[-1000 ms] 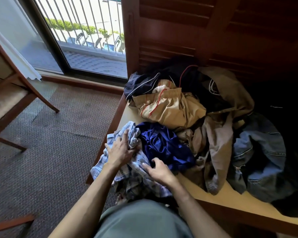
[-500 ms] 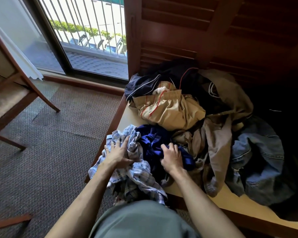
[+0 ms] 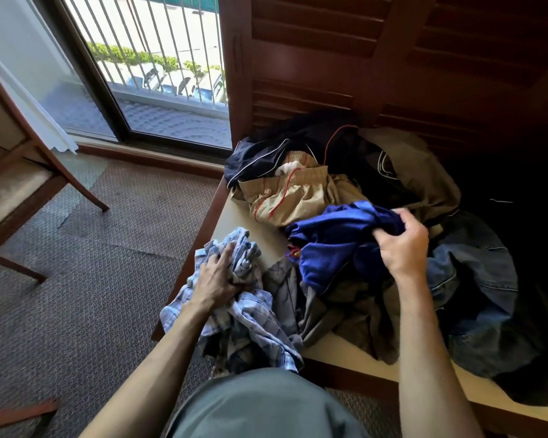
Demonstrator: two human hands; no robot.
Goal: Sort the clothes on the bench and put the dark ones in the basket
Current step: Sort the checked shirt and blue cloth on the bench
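Two hands work the pile. The right hand [image 3: 400, 245] is clenched on a royal-blue garment [image 3: 332, 241], smooth and glossy, lifted above the heap. The left hand [image 3: 217, 276] grips a crumpled pale-blue checked shirt [image 3: 250, 314] at the near corner of the bench [image 3: 244, 213], part of it hanging over the edge. Behind lie tan shorts [image 3: 295, 197] with red piping, a navy garment [image 3: 260, 161] with white piping, an olive jacket [image 3: 424, 172] and stiff blue jeans [image 3: 475, 295]. No readable writing shows. The far right sinks into shadow; no basket is in view.
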